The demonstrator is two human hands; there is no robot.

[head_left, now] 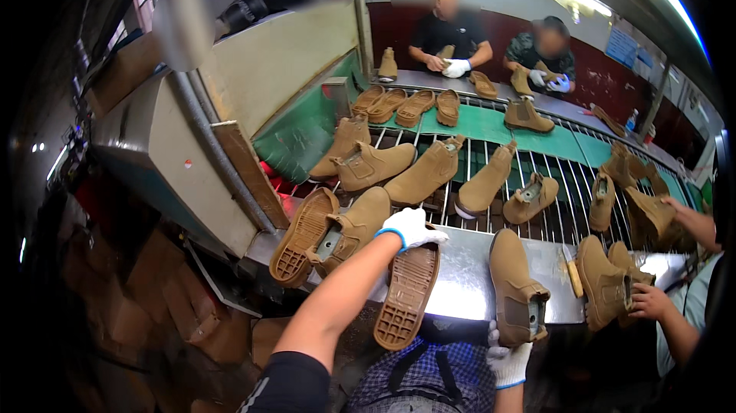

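My left hand, in a white glove with a blue cuff, is closed over the far end of a brown shoe sole. Its ribbed, blocky surface shows, and its near end juts past the bench edge. My right hand, also in a white glove, is at the heel of a tan ankle boot, whose toe points away from me; the boot partly hides the fingers, which seem to grip it. Left of my left hand, another boot rests beside a brown sole.
Beyond the metal bench, several boots lie on a rack of metal bars. A wooden-handled knife lies at right, near a co-worker's hand touching boots. Two people work across the rack; soles line its far side.
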